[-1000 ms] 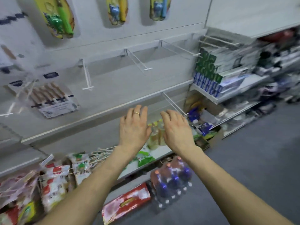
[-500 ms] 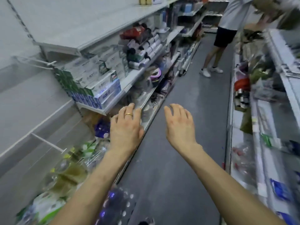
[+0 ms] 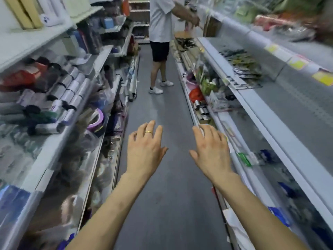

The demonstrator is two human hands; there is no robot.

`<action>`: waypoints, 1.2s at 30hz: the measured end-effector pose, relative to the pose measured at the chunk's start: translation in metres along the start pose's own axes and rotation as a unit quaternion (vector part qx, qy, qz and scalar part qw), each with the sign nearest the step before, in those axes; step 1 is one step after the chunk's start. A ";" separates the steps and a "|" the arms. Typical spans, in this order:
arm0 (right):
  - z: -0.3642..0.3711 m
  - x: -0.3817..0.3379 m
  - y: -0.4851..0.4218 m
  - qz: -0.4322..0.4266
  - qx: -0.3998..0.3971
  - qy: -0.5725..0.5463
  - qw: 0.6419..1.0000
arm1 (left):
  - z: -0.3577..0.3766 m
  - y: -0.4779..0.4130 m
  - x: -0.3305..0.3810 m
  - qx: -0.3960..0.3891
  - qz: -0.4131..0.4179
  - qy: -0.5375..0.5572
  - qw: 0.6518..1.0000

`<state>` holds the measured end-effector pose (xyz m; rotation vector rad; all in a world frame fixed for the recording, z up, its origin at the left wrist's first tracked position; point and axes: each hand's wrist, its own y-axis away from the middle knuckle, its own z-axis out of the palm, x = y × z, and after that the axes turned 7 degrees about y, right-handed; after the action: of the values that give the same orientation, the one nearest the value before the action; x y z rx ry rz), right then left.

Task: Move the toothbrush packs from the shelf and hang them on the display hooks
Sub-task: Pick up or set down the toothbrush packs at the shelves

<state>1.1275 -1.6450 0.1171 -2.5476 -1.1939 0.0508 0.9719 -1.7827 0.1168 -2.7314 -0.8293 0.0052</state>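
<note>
Aisle (image 3: 158, 109), blurred labels (image 3: 297, 63); left hand (image 3: 144, 152), right hand (image 3: 210, 154)

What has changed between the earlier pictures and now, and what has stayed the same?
The view swung right, off the hook wall, to face down the aisle, where another person stands. Nothing was gripped or released. The left hand and right hand stayed open, empty, side by side.
</note>
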 end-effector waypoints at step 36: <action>0.279 0.261 -0.546 0.517 -0.057 -0.033 0.853 | 0.271 -0.833 0.042 -0.066 0.386 0.117 0.912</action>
<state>0.8445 -1.0460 0.0472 -2.9789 0.2966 0.3192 0.5302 -1.0259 0.0868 -2.9098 0.3549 -0.2168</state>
